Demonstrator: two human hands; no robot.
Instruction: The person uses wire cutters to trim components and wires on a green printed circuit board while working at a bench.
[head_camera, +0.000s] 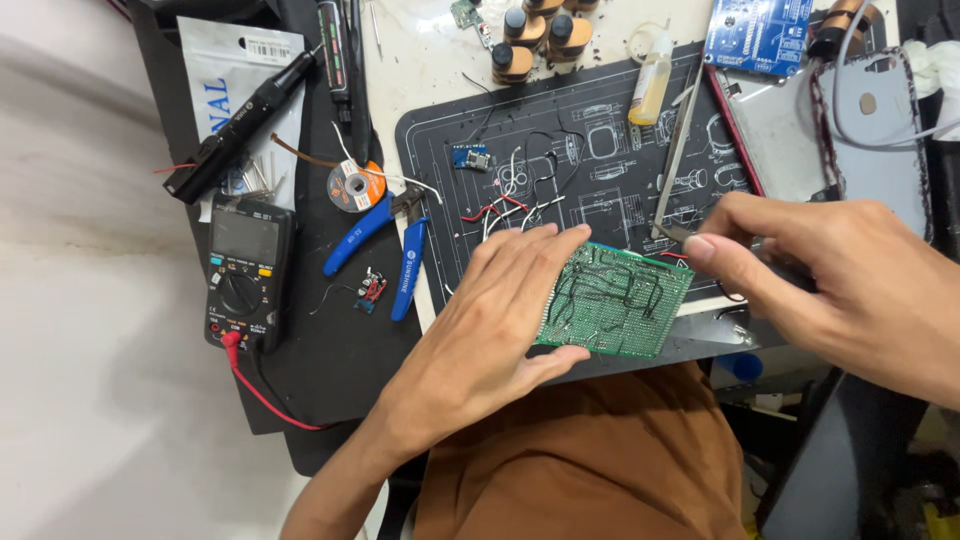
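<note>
White-blue plastic pouch (232, 70) above black multimeter's dark screen (244, 238)

Left hand (500, 320) covers the 9 o'clock edge of the green board (618, 300); fingertips over that side hide the wiring there. Right hand (850, 290) cut off by the frame at 3 o'clock; what its thumb and finger pinch at the tweezers (678, 160) tip is too small to tell. Blue board (757, 35) at 1 o'clock cropped by the top edge. Knobs (535, 35) at 12 o'clock partly cropped. Small blue module (471, 158) on the mat (600, 140): parts too fine to read. Meter (245, 270) dial setting unreadable. Grey panel (870, 150) partly under cable.
</note>
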